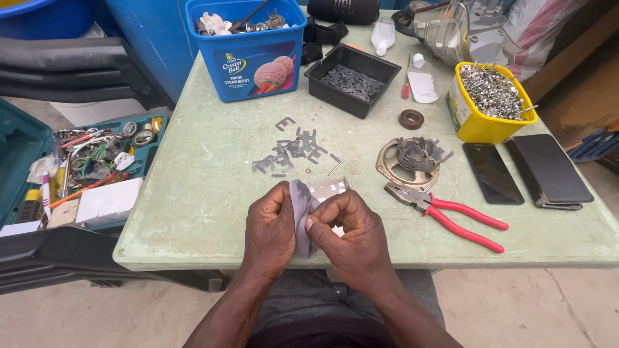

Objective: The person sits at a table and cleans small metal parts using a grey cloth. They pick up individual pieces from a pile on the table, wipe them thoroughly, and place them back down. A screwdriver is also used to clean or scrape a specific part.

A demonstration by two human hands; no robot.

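both the left hand and right hand are pinching a grey strip near the red pliers, apparently folding it; steady fingertip pressure seems needed.

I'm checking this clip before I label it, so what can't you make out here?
- Grey strip: its lower end is hidden between the left hand and right hand, head view.
- Metal plate: the hands cover its near part.
- Blue tub: contents too small to tell.
- Toolbox: cut by the left edge.
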